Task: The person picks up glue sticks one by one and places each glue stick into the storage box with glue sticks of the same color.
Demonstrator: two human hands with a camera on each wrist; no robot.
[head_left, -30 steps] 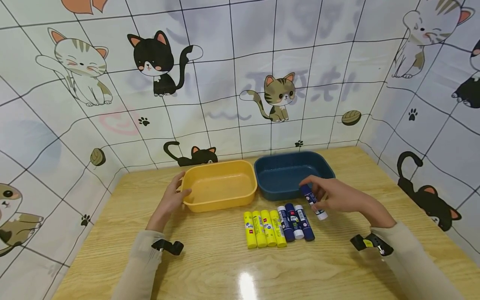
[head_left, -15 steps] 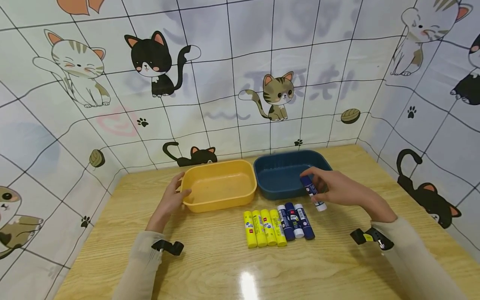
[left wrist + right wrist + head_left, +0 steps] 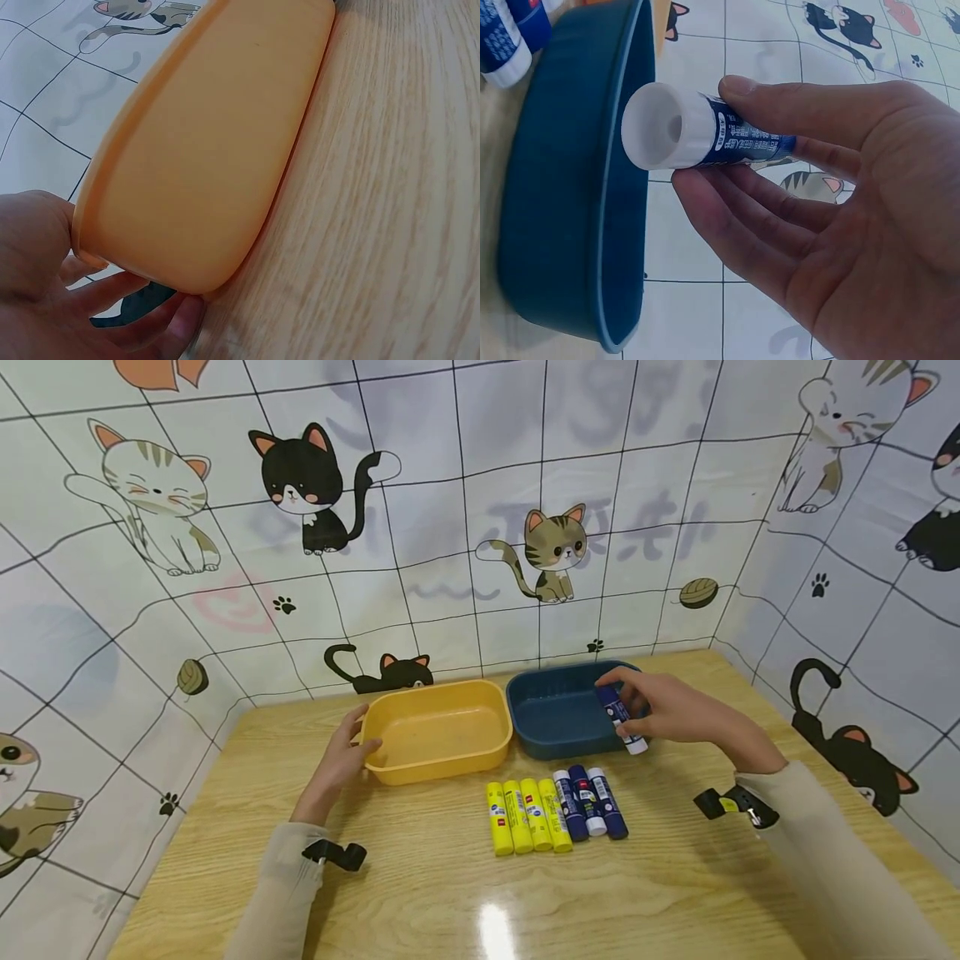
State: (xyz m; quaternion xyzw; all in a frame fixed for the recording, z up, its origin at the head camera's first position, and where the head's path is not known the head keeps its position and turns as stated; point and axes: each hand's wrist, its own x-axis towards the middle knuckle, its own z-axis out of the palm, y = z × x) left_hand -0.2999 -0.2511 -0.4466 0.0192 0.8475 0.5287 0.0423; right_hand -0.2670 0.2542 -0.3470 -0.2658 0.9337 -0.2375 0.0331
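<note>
In the head view my right hand (image 3: pixel 670 707) pinches a dark blue glue stick with a white end (image 3: pixel 622 722) over the right part of the blue tray (image 3: pixel 558 745). The right wrist view shows that glue stick (image 3: pixel 731 133) between thumb and fingertips, beside the tray's rim (image 3: pixel 609 225). My left hand (image 3: pixel 345 760) grips the left end of the yellow tray (image 3: pixel 442 768), thumb over its rim; in the left wrist view the fingers reach along the tray's outer wall (image 3: pixel 187 172). Both trays look empty where their insides show.
Several yellow glue sticks (image 3: pixel 535 814) and three dark blue ones (image 3: pixel 587 802) lie in a row on the wooden table (image 3: pixel 420 877), in front of the trays. Behind stands a wall covering (image 3: pixel 435 543) with printed cats.
My right hand has moved up and slightly left with the blue glue stick, from the tray's front right to over the tray. My left hand has stayed on the yellow tray.
</note>
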